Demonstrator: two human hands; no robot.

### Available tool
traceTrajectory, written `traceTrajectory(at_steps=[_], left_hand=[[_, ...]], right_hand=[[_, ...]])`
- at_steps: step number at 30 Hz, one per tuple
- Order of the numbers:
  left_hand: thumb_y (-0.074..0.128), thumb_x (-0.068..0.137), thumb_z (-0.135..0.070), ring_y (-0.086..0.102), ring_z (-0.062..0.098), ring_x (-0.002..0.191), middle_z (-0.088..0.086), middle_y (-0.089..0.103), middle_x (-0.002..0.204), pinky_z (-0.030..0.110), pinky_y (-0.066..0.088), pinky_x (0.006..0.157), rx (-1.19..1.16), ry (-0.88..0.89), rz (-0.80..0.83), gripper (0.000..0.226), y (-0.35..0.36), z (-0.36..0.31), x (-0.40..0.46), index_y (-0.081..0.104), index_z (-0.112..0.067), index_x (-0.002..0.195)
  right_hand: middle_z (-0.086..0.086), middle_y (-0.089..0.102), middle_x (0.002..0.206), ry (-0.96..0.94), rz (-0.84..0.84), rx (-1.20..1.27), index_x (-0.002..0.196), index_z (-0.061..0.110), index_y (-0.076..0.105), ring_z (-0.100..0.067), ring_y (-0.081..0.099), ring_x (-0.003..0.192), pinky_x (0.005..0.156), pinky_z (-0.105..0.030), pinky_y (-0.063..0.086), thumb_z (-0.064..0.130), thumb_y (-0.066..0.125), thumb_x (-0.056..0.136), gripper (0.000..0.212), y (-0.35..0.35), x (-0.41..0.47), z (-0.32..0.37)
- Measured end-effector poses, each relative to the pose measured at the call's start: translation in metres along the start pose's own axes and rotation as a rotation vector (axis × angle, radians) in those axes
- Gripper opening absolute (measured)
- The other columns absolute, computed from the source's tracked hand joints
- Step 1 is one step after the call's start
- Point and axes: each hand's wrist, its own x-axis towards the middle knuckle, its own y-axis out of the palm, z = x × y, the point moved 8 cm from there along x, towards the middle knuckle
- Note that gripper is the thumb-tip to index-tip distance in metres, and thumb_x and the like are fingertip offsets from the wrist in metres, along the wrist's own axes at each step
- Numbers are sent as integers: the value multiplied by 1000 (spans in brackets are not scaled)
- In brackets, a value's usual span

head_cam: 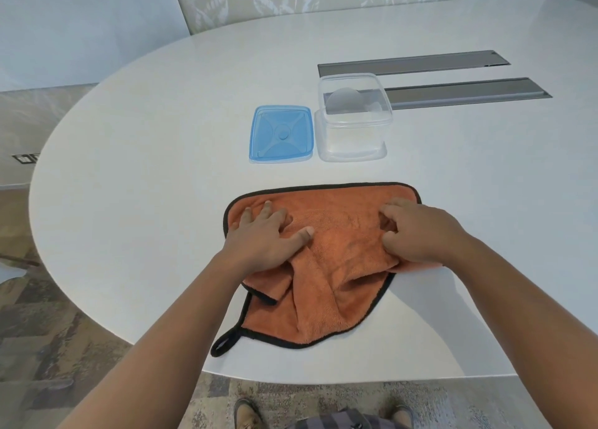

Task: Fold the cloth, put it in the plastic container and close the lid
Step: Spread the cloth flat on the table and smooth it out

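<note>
Desk (145, 137), a broad white oval with two grey metal strips (453, 79) set into its far side, carried everything, and its near rim was the first hazard: the orange microfibre cloth with black edging (326, 234) lay close to that rim, its lower part rucked into loose ridges, so a careless pull toward the body could likely have dragged it off. Both hands were down on the cloth. The left hand (268, 237) lay mostly flat with fingers spread, pressing the cloth's left side and gripping nothing that could be seen; the right hand (417, 231) was curled with fingers bent into the fabric, apparently bunching a pinch of it, though a firm grip could not be confirmed. Folding over those ridges would probably have trapped the creases and left a bundle too bulky for the clear square plastic container (354, 121), which stood open and empty beyond the cloth. The blue square plastic lid (281, 134) lay flat just beside it and might then not have seated. The small black hanging loop (223, 343) could have stuck out and caught under the lid.
</note>
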Motion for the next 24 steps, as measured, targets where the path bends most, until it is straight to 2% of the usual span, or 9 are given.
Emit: traceTrajectory(at_steps=[2, 4, 6, 12, 15, 19, 22, 24], left_hand=[[15, 64, -103, -1, 36, 157, -7, -1, 172, 61, 6, 122, 33, 14, -20, 113, 1, 4, 8, 15, -43, 160], [18, 62, -105, -8, 36, 157, -9, -6, 172, 61, -1, 123, 51, 28, -38, 115, 4, 8, 16, 9, -46, 160], [20, 58, -108, -15, 34, 156, -12, -11, 171, 61, -8, 122, 37, 40, -44, 118, 7, 12, 23, 3, -48, 159], [25, 53, -112, -21, 27, 155, -16, -13, 170, 57, -16, 120, 8, 61, -97, 123, 3, 17, 38, -1, -52, 158], [25, 53, -112, -19, 25, 156, -17, -10, 170, 55, -16, 121, 16, 69, -134, 124, -1, 18, 41, 2, -51, 158], [26, 54, -111, -12, 24, 157, -16, -4, 171, 54, -13, 122, 3, 85, -187, 122, -4, 19, 43, 7, -51, 159], [28, 54, -111, -9, 23, 157, -15, 1, 171, 54, -10, 123, -28, 92, -209, 123, -7, 18, 42, 12, -48, 159], [32, 54, -110, -6, 24, 158, -12, 5, 172, 55, -7, 124, -54, 96, -222, 124, -11, 16, 37, 20, -46, 159]], right_hand=[[5, 45, 152, 2, 16, -12, 140, 25, 50, -23, 52, 130, 91, -41, 47, 45, 43, 76, 67, 1, 4, -2], [9, 24, 167, 2, 63, -27, 156, 31, 33, -21, 37, 146, 103, -43, 43, 46, 46, 80, 78, 4, 9, -5], [13, 7, 171, -2, 99, -45, 162, 34, 17, -16, 22, 154, 110, -43, 38, 46, 49, 83, 86, 6, 13, -7], [10, -1, 172, -24, 106, -63, 163, 32, 8, -12, 7, 157, 118, -42, 27, 44, 53, 84, 92, 8, 30, -11], [7, 0, 172, -39, 69, -53, 163, 30, 9, -12, 6, 157, 120, -41, 24, 44, 54, 84, 92, 7, 38, -12], [5, 8, 172, -64, -8, -6, 163, 29, 17, -15, 13, 156, 120, -40, 25, 42, 56, 82, 90, 5, 43, -12], [4, 20, 170, -75, -89, 80, 159, 28, 32, -17, 24, 154, 118, -40, 27, 37, 58, 82, 82, 2, 38, -11], [0, 34, 166, -115, -191, 124, 149, 23, 51, -21, 35, 149, 116, -41, 31, 34, 60, 81, 69, -5, 28, -8]])
